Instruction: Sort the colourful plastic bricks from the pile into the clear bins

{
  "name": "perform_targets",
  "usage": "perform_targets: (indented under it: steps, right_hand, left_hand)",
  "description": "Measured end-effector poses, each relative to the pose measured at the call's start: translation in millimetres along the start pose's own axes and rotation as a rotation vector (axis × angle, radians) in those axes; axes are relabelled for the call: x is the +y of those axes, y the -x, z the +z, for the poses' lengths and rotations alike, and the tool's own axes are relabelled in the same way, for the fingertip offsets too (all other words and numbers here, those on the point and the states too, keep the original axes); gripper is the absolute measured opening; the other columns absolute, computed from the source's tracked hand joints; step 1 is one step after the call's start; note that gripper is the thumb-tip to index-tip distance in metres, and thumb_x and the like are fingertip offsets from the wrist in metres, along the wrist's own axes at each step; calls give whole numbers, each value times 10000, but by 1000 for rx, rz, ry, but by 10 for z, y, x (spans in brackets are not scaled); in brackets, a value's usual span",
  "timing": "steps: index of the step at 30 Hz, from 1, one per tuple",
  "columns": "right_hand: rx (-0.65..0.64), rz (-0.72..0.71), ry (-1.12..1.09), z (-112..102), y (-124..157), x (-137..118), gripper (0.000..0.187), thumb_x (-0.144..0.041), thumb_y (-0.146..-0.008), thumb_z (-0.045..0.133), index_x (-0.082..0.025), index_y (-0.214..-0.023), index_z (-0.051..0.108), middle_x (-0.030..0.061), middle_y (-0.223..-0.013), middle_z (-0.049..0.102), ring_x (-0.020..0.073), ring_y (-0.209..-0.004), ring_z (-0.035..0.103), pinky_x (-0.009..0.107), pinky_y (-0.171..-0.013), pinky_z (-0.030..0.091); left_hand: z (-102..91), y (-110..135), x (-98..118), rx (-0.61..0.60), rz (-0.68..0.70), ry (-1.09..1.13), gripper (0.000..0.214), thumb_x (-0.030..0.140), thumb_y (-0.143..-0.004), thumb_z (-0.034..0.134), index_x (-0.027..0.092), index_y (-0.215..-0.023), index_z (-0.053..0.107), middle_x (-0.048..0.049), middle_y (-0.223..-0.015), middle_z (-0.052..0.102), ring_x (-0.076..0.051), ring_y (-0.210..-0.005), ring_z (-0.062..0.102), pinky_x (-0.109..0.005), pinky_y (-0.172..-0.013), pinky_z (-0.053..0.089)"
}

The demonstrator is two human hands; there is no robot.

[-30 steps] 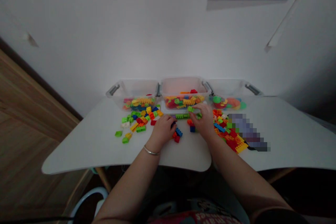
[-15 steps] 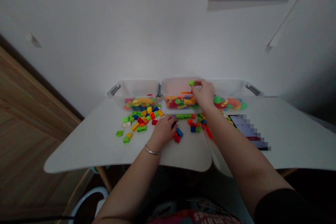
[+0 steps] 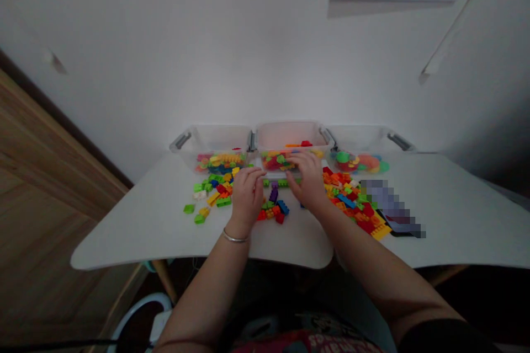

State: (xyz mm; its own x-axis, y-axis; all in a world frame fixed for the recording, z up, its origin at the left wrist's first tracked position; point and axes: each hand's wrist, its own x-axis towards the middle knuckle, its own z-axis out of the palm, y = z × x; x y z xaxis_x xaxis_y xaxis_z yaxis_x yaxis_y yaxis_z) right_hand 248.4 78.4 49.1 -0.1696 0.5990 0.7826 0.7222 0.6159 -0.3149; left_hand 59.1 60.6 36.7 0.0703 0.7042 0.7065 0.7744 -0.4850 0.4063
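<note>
Three clear plastic bins stand in a row at the table's back edge, and the middle bin (image 3: pixel 290 135) holds mixed colourful toy bricks. My right hand (image 3: pixel 304 179) rests at that bin's front, its fingers curled over the bricks and hiding whatever lies beneath. My left hand (image 3: pixel 247 196) hovers just left of it, above loose bricks, with a metal bangle on the wrist. Between my hands stands a purple brick stack (image 3: pixel 273 194). A long green brick row (image 3: pixel 282 182) lies along the bin's front, and a blue brick (image 3: pixel 283 207) sits nearer me.
Loose bricks form a pile (image 3: pixel 215 193) at left and a larger pile (image 3: pixel 348 198) at right, beside a yellow baseplate (image 3: pixel 381 233). A pixelated phone (image 3: pixel 391 209) lies further right on the white table (image 3: pixel 455 220). Side bins hold more pieces.
My right hand has come down from above the middle bin to its front edge, and the green brick it held is out of sight. My left hand has shifted left, uncovering the purple bricks.
</note>
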Motion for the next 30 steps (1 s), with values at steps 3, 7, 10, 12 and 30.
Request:
perform_targets:
  steps: [3,7,10,12,30]
  right_hand:
    - [-174,-25,-94,64,288,-179,305,-275,-857,561,-186,-1143,620,108,-1200,634,248,-1187,505,438,-1080,369]
    - [-394,-9,-116,127,533,-297,444,-332,-834,601,-201,-1258,590,110,-1337,574,273,-1287,441,480,-1106,353]
    - [-513,-50,-90,153,588,-322,543,-381,-823,626,-245,-1342,544,86,-1432,513,293,-1361,373,511,-1123,323]
    - [-563,-73,-75,170,591,-323,580,-399,-817,639,-261,-1368,524,74,-1469,480,302,-1372,361,526,-1126,314]
    - [-513,-113,-67,208,585,-370,481,-385,-851,610,-228,-1303,566,95,-1366,563,283,-1332,415,500,-1134,316]
  left_hand:
    - [-158,-33,-61,-20,-159,-242,348,301,-916,447,169,-1170,645,-134,-1272,593,-260,-1245,482,-441,-1110,344]
    - [-385,20,-279,-86,-449,-598,526,424,-892,468,177,-1350,544,-190,-1479,428,-426,-1423,226,-740,-1091,103]
    - [-503,80,-530,-176,-625,-655,611,507,-899,417,226,-1441,445,-183,-1546,338,-437,-1460,125,-785,-1055,39]
    - [-538,101,-680,-257,-743,-615,624,554,-907,358,256,-1450,431,-162,-1563,316,-436,-1464,116,-788,-1051,48]
    - [-230,206,-479,-352,-657,-411,574,486,-840,556,216,-1347,549,-191,-1474,389,-367,-1377,371,-534,-1113,311]
